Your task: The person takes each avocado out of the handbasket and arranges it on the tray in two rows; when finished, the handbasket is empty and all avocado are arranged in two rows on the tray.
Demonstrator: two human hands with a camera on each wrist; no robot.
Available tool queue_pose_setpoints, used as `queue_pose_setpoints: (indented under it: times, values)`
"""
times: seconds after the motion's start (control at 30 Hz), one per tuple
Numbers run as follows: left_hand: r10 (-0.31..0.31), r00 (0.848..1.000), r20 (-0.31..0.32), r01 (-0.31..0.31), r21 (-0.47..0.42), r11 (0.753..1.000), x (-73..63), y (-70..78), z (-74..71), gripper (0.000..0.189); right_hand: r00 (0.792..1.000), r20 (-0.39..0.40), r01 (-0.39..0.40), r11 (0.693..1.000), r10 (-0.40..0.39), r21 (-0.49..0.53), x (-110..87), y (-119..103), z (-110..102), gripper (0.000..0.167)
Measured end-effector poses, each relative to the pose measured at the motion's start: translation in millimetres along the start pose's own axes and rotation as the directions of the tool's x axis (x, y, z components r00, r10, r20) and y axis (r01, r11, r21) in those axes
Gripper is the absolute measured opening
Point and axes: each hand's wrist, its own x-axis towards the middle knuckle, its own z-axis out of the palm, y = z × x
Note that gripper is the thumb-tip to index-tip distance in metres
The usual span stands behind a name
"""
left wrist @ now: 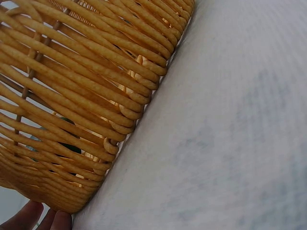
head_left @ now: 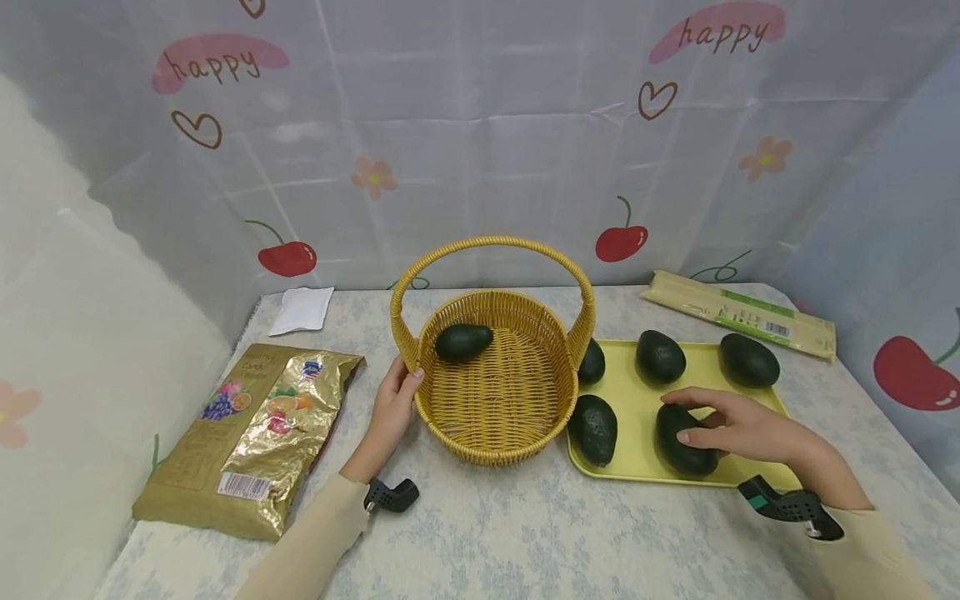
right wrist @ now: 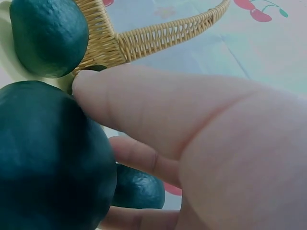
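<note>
A yellow wicker basket (head_left: 495, 450) with a tall hoop handle stands mid-table, one dark green avocado (head_left: 463, 342) lying inside at its left. My left hand (head_left: 393, 400) holds the basket's left side, thumb at the rim near the handle's foot. Fingertips (left wrist: 60, 220) show against the weave in the left wrist view. On the yellow tray (head_left: 637, 475), my right hand (head_left: 738, 425) grips an avocado (head_left: 682, 442) at the front, thumb on the near side and fingers over the far side. The right wrist view shows this avocado (right wrist: 48, 158) large beside the thumb.
Several other avocados lie on the tray, among them one (head_left: 594, 429) close to the basket and one (head_left: 748, 361) at the back right. A gold candy bag (head_left: 255, 433) and a white packet (head_left: 302, 310) lie left. A long yellow-green package (head_left: 742, 312) lies behind the tray.
</note>
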Motion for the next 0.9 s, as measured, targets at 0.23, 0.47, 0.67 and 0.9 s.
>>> queue_pose_setpoints:
  times: [0.23, 0.47, 0.67, 0.9]
  values:
    - [0.004, 1.000, -0.005, -0.004, 0.011, 1.000, -0.6, 0.0, 0.1, 0.053, 0.999, -0.037, 0.009, 0.998, -0.011, -0.059, 1.2, -0.7, 0.5, 0.051]
    - [0.003, 1.000, -0.006, -0.003, 0.011, 1.000, 0.0, -0.5, 0.1, 0.053, 0.997, -0.062, -0.043, 0.998, 0.039, -0.055, 0.7, 1.5, -0.3, 0.052]
    - [-0.004, 1.000, -0.010, 0.004, 0.024, 1.000, 0.7, -1.3, -0.1, 0.052, 0.996, -0.076, -0.044, 0.996, 0.039, -0.073, 0.3, 3.9, -2.0, 0.055]
    - [-0.001, 1.000, -0.013, 0.001, 0.022, 1.000, 0.4, -0.7, -0.1, 0.052, 0.994, -0.102, -0.040, 0.993, 0.029, -0.111, -1.1, 0.3, -3.5, 0.057]
